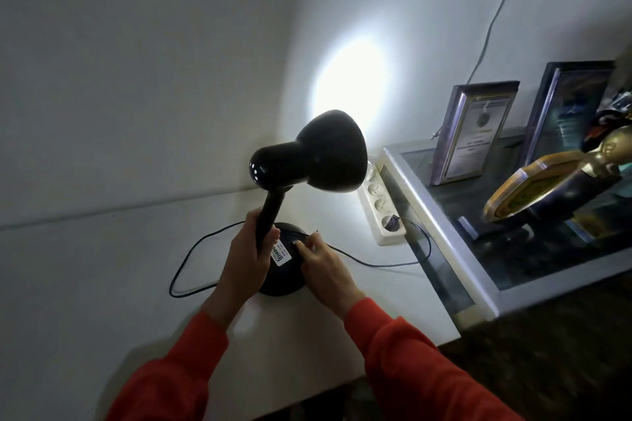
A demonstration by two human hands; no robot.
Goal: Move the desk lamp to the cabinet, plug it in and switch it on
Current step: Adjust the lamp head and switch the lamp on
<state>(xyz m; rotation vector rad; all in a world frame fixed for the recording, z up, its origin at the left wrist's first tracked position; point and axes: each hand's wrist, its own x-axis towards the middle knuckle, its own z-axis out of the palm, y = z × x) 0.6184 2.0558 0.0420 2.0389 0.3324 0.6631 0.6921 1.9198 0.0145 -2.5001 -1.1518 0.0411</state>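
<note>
A black desk lamp stands on the white cabinet top in the room's corner. It is lit and throws a bright patch on the wall behind it. My left hand is wrapped around the lamp's black stem just above the round base. My right hand rests on the base, its fingertips pressing on the switch beside a white label. The lamp's thin black cord loops over the cabinet top and runs to a plug seated in a white power strip.
To the right, a glass-topped table adjoins the cabinet. It carries two framed certificates, a gold and dark trophy and other items. A cable runs up the wall. White walls close in on the left and behind.
</note>
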